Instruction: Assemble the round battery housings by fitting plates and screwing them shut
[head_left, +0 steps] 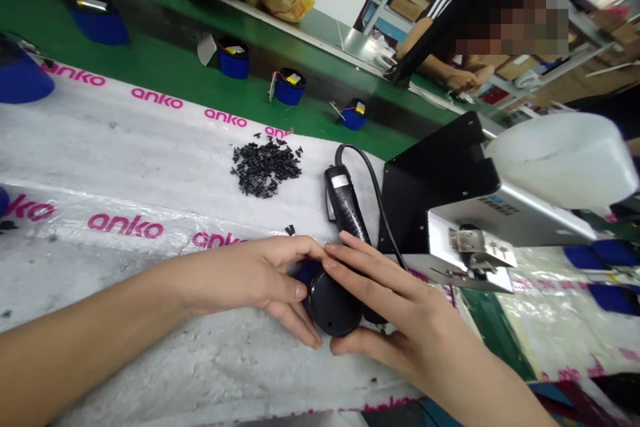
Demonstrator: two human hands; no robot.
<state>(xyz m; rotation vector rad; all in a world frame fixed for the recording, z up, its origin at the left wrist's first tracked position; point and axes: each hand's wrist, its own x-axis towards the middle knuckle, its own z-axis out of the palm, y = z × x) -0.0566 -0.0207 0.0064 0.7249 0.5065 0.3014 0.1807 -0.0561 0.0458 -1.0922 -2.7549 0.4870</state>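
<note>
Both my hands close round a round black and blue part (330, 303) low in the middle of the head view. My left hand (260, 280) grips its left side with thumb and fingers. My right hand (395, 310) covers its right side, fingers laid over the top. Just behind them lies a black corded hand tool (345, 203) on the white sheet. A heap of several small black plastic pieces (266, 167) lies farther back.
A black and silver machine (450, 207) stands at the right with white foam (560, 157) on top. Several blue cup-shaped parts (234, 60) ride the green belt (165, 60) behind. Another person sits at the far right.
</note>
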